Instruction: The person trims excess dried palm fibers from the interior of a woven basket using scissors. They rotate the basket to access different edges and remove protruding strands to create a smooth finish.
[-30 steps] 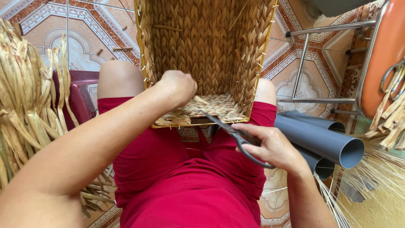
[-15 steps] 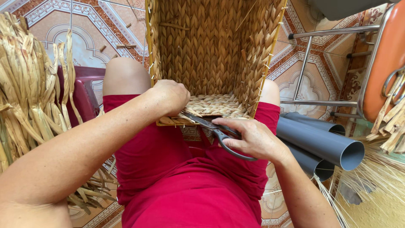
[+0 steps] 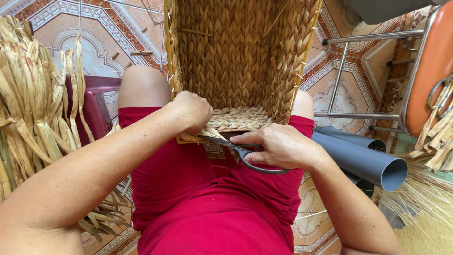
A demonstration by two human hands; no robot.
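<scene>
The right hand (image 3: 283, 147) grips dark scissors (image 3: 240, 151) at the basket (image 3: 236, 61) edge. The left hand (image 3: 193, 111) (a closed fist) pinches a straw strand there.

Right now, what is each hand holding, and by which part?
The right hand holds dark scissors by the handle loops. The left hand grips the woven basket at its near bottom edge.

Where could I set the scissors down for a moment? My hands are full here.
Bare tiled floor lies between the straw bundle and the woven basket. It is crowded on the right: grey pipes, metal chair legs. The red lap below the right hand is free.
</scene>
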